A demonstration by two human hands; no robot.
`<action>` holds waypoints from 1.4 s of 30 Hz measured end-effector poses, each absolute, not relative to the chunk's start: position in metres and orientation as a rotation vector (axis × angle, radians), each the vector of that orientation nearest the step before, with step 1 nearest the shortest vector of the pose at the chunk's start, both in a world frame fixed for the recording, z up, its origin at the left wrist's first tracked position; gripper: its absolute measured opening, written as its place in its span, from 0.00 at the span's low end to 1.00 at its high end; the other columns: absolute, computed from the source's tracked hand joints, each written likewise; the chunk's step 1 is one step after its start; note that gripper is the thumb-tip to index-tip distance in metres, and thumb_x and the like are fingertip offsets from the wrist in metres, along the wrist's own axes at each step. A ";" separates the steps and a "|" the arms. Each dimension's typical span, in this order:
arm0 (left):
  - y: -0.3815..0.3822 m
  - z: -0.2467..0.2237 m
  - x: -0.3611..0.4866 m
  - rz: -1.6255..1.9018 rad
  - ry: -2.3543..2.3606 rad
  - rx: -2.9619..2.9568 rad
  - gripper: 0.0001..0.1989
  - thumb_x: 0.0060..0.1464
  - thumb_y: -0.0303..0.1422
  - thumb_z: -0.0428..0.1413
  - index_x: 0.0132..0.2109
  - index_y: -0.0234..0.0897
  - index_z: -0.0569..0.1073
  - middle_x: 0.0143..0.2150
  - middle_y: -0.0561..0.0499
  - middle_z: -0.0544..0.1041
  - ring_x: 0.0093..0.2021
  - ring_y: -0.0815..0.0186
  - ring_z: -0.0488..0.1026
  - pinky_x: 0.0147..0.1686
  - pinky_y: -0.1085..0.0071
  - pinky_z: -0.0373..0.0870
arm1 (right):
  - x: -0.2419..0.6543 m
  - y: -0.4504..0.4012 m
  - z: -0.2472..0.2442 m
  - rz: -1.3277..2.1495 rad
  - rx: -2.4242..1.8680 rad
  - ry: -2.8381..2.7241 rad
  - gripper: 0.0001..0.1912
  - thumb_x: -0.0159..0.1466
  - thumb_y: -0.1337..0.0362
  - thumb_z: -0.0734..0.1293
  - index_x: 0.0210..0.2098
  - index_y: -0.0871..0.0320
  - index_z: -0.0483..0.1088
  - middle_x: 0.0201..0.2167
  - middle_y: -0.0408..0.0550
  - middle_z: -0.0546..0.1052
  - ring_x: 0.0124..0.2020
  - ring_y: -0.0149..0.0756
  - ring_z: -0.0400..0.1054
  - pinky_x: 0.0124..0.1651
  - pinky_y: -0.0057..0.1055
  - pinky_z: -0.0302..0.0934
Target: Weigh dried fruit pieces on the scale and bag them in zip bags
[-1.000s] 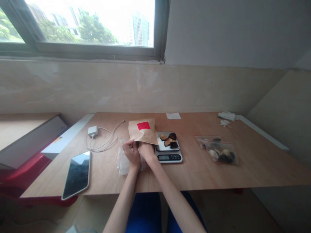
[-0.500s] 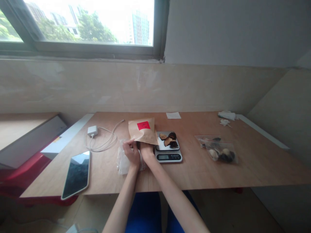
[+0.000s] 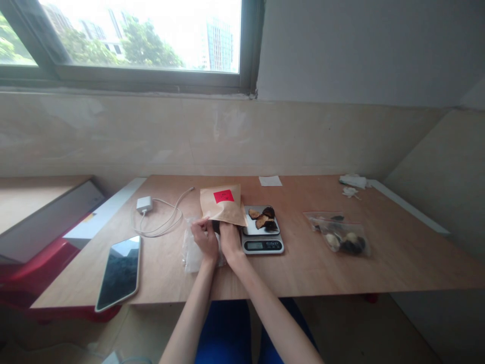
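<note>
A brown paper bag with a red label lies with its mouth toward me. My left hand pinches the left edge of that mouth. Inside the opening are the fingers of my right hand, hidden by the paper, so what they hold does not show. Just right of the bag stands a kitchen scale, its display facing me. Several dark-rimmed dried slices rest on the scale's plate. Under my left hand lie clear plastic bags.
Zip bags with pale and dark pieces lie on the right. A tablet sits at the front left, near a white charger with its coiled cable. A white paper and crumpled tissue lie along the back edge.
My right hand has drawn back slightly toward me, and more of its back shows at the bag's mouth. My left hand and the bag have stayed in place.
</note>
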State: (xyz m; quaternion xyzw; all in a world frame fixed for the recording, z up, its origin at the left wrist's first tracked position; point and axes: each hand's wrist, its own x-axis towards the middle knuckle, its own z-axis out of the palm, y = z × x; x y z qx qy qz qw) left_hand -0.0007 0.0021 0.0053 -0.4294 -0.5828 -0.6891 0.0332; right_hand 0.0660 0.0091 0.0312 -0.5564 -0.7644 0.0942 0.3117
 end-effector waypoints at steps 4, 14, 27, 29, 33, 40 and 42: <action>0.001 0.007 0.000 -2.121 -1.802 -1.319 0.08 0.55 0.36 0.49 0.33 0.36 0.66 0.30 0.52 0.68 0.30 0.67 0.64 0.32 0.70 0.62 | 0.073 -0.015 0.031 0.130 -1.363 -1.999 0.17 0.62 0.76 0.56 0.47 0.60 0.67 0.39 0.58 0.75 0.39 0.44 0.72 0.40 0.37 0.67; -0.001 0.009 0.001 -2.106 -1.795 -1.320 0.08 0.55 0.37 0.49 0.34 0.36 0.67 0.31 0.51 0.69 0.32 0.67 0.66 0.34 0.68 0.63 | 0.120 -0.067 0.021 0.062 -0.965 -1.752 0.17 0.65 0.72 0.55 0.52 0.54 0.62 0.46 0.50 0.71 0.50 0.33 0.66 0.52 0.33 0.65; 0.001 0.010 -0.003 -2.224 -1.878 -1.119 0.07 0.54 0.36 0.50 0.35 0.36 0.65 0.33 0.50 0.68 0.35 0.65 0.66 0.36 0.67 0.63 | 0.171 -0.030 0.031 0.183 -1.123 -1.573 0.09 0.62 0.72 0.57 0.32 0.57 0.68 0.35 0.48 0.72 0.41 0.35 0.68 0.46 0.34 0.63; 0.002 0.010 -0.003 -2.227 -1.873 -1.128 0.07 0.54 0.36 0.50 0.35 0.36 0.65 0.33 0.50 0.68 0.35 0.65 0.66 0.37 0.67 0.63 | 0.169 -0.021 0.030 0.220 -1.151 -1.604 0.11 0.61 0.74 0.56 0.31 0.57 0.68 0.34 0.48 0.71 0.40 0.35 0.68 0.45 0.33 0.64; 0.002 0.011 -0.002 -2.227 -1.851 -1.147 0.08 0.54 0.37 0.51 0.35 0.36 0.65 0.33 0.50 0.68 0.34 0.65 0.66 0.36 0.67 0.63 | 0.164 -0.017 0.029 0.166 -1.228 -1.608 0.12 0.61 0.74 0.56 0.34 0.57 0.69 0.39 0.51 0.69 0.45 0.37 0.65 0.49 0.36 0.61; 0.001 0.013 -0.001 -2.170 -1.835 -1.176 0.08 0.54 0.37 0.50 0.35 0.36 0.66 0.33 0.50 0.69 0.34 0.66 0.67 0.36 0.68 0.64 | 0.144 -0.049 0.031 0.168 -1.087 -1.685 0.14 0.62 0.74 0.54 0.38 0.57 0.69 0.38 0.51 0.68 0.44 0.36 0.64 0.49 0.36 0.62; 0.001 0.013 -0.001 -2.163 -1.838 -1.173 0.08 0.54 0.37 0.50 0.34 0.36 0.66 0.33 0.50 0.70 0.34 0.66 0.67 0.37 0.68 0.64 | 0.133 -0.057 0.029 0.236 -0.984 -1.802 0.16 0.61 0.75 0.54 0.39 0.58 0.69 0.37 0.51 0.69 0.44 0.36 0.65 0.48 0.34 0.63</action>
